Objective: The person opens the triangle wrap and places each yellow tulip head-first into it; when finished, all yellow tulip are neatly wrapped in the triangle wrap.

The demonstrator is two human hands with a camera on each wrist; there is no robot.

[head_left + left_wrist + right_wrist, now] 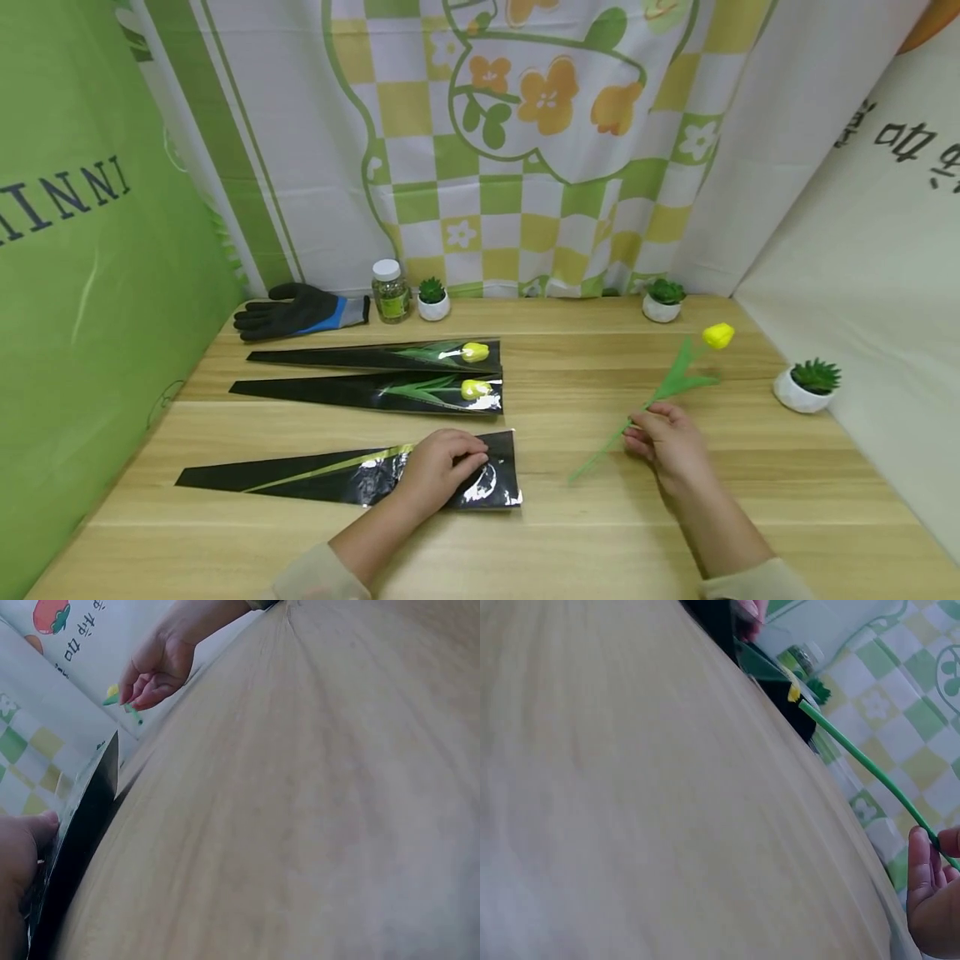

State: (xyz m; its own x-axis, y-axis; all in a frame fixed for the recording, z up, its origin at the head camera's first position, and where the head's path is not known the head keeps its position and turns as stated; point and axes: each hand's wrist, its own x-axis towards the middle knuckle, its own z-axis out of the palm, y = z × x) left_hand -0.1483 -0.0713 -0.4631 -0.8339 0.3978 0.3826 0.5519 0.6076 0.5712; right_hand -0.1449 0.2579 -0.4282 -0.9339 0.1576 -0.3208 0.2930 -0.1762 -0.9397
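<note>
My right hand [671, 446] pinches the green stem of a yellow artificial tulip [718, 336] between thumb and fingers. The bloom points away to the upper right, and the stem's lower end [840, 735] slants toward the left. My left hand [438, 471] lies over the wide end of a black flower sleeve [315, 477] with a gold stripe, its thumb and index finger meeting at the glossy film. From the left wrist view, the thumb [46, 823] rests on the sleeve's upper face.
Two black sleeves [322, 390], each with a yellow tulip inside, lie behind the left hand. Along the back stand a dark glove [288, 315], a white-capped jar [392, 296] and small potted succulents [433, 304]. Another potted succulent [804, 392] sits at the right edge.
</note>
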